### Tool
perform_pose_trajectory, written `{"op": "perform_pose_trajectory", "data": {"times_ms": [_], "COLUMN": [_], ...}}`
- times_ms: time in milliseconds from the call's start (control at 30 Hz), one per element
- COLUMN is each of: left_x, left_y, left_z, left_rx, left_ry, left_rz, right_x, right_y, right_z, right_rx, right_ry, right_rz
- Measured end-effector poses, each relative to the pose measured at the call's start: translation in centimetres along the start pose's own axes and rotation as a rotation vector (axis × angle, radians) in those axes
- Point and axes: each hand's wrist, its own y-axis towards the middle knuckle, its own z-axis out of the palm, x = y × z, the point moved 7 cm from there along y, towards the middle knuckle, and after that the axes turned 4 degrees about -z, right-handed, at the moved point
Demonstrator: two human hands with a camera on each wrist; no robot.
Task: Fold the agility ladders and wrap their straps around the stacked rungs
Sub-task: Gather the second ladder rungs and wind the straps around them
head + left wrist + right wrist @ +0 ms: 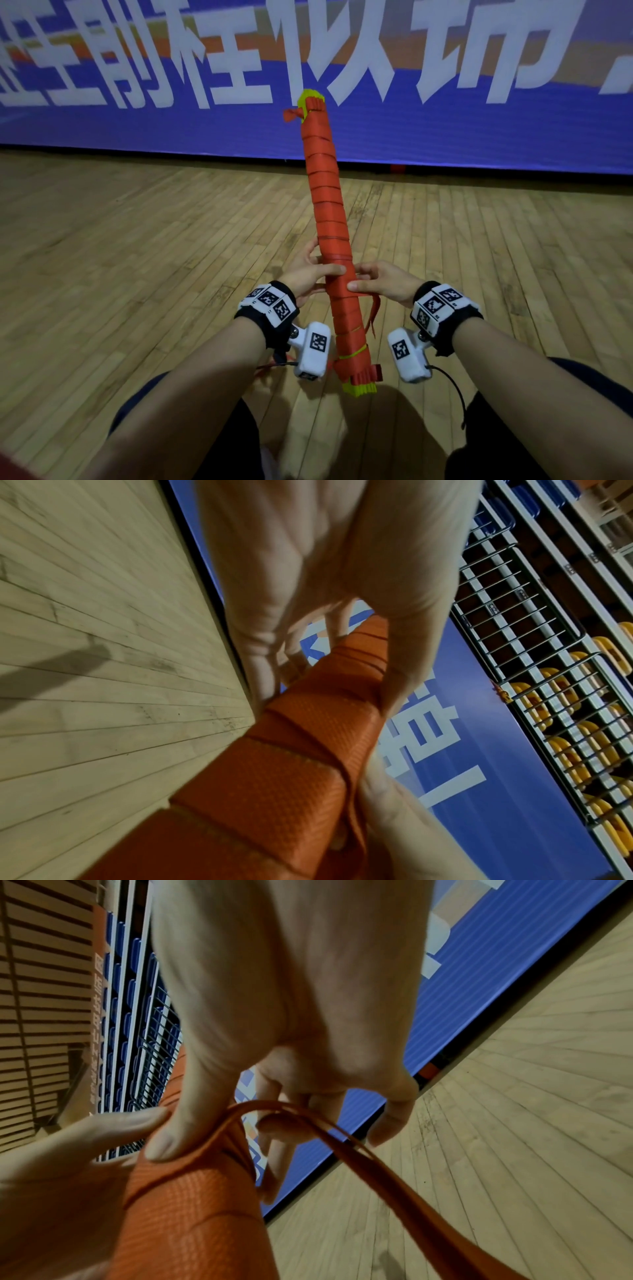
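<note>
A long bundle of stacked yellow rungs wound in orange strap (330,219) is held up off the floor, pointing away from me. My left hand (310,269) grips the bundle from the left, thumb laid across its top. My right hand (373,279) holds it from the right, thumb pressing the strap against the wrapping. A loose strap end (373,313) hangs below the right hand. In the right wrist view the strap (394,1185) loops over my fingers (274,1123) and the bundle (192,1218) fills the lower left. The left wrist view shows the left hand (325,588) around the wrapped bundle (274,777).
A wooden plank floor (137,257) spreads beneath. A blue banner with large white characters (445,102) runs along the far side. Railings and yellow seats (565,723) stand behind the banner. My dark-clad knees (222,445) are at the bottom.
</note>
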Motion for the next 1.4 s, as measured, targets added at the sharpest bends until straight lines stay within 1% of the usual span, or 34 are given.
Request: {"op": "perform_pose_trajectory", "data": {"times_ms": [100, 300, 400, 633, 733, 900, 1067, 1167, 1233, 1400], "left_x": [0.3, 0.4, 0.2, 0.5, 0.7, 0.2, -0.2, -0.2, -0.2, 0.4], "left_y": [0.0, -0.1, -0.1, 0.2, 0.3, 0.2, 0.1, 0.1, 0.1, 0.0], "left_z": [0.2, 0.4, 0.5, 0.5, 0.3, 0.2, 0.1, 0.1, 0.0, -0.3], "left_rx": [0.003, 0.01, 0.021, 0.026, 0.02, -0.07, -0.138, -0.16, -0.153, -0.097], "left_ry": [-0.006, 0.028, 0.055, 0.012, -0.003, 0.171, 0.345, 0.334, 0.318, 0.106], "left_rz": [-0.012, -0.042, -0.04, -0.038, -0.045, 0.006, 0.116, 0.127, 0.11, 0.015], "right_x": [-0.2, -1.1, -1.0, -0.8, -0.7, -0.9, -0.6, -0.4, -0.3, 0.1], "right_y": [-0.2, -0.5, -0.5, -0.4, -0.4, -0.3, -0.4, -0.5, -0.4, -0.8], "right_z": [0.2, 0.3, 0.4, -0.1, -0.8, -1.1, -0.3, -0.3, -0.4, -1.2], "right_rx": [0.036, 0.009, -0.008, -0.069, -0.131, -0.195, -0.227, -0.256, -0.232, -0.157], "right_ry": [0.009, 0.065, 0.089, 0.06, 0.038, -0.022, -0.113, -0.164, -0.163, -0.14], "right_rz": [0.006, 0.064, 0.044, 0.005, 0.006, 0.024, 0.022, 0.026, 0.035, 0.03]}}
